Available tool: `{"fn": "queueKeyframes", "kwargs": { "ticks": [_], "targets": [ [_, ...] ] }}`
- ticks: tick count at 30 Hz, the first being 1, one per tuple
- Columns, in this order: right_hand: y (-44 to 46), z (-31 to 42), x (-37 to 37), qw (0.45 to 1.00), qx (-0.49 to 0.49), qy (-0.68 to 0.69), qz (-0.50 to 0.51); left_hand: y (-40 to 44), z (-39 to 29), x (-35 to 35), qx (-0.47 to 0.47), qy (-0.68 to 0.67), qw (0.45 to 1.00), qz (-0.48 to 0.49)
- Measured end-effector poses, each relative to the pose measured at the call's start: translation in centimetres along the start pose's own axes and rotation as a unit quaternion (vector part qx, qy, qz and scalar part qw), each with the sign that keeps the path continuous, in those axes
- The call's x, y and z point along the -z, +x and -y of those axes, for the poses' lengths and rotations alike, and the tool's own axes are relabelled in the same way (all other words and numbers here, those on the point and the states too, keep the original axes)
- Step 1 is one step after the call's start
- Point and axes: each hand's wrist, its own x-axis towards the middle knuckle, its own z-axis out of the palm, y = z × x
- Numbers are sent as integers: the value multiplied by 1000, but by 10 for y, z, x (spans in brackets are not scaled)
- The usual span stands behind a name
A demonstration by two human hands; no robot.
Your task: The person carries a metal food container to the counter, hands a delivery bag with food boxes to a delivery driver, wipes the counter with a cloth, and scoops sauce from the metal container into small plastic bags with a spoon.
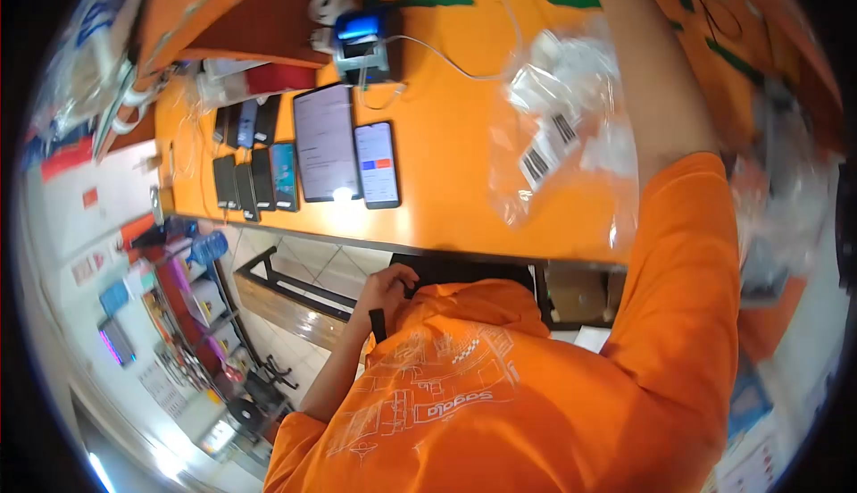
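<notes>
My left hand (386,288) is low at the table's front edge, beside the hem of my orange shirt (473,305). Its fingers are curled in, and whatever they may hold is hidden. A dark band (378,324) circles that wrist. My right arm (656,73) reaches far across the right side of the table, its hand beyond the top edge of the view. Clear plastic bags (571,82) with white barcode labels (549,149) lie beside that forearm. A lit tablet (326,140) and a lit phone (378,167) rest side by side, nearer my left hand.
Several dark phones (259,180) lie in rows on the orange table (446,145). Behind the tablet stands a small device with a blue-lit screen (361,29), trailing a white cable (446,64). Shelves (192,305) stand at the left, and a metal-framed bench (295,292) is below.
</notes>
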Motion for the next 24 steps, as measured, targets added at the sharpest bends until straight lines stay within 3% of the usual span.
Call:
{"fn": "queueKeyframes", "kwargs": {
  "ticks": [2, 9, 14, 24],
  "targets": [
    [5, -3, -4, 1000, -4, 7, 23, -3, 7, -6, 24, -40, 998, -46],
    [-5, -19, 4, 995, -32, 40, 90, -25, -5, 6, -61, -5, 989, -135],
    [-23, -19, 17, 993, -70, 13, 93, -24, 12, 6, -90, -64, 982, -153],
    [-25, -4, 41, 995, -84, -8, 58, 5, 14, 11, -135, -24, 983, -126]
  ]
}}
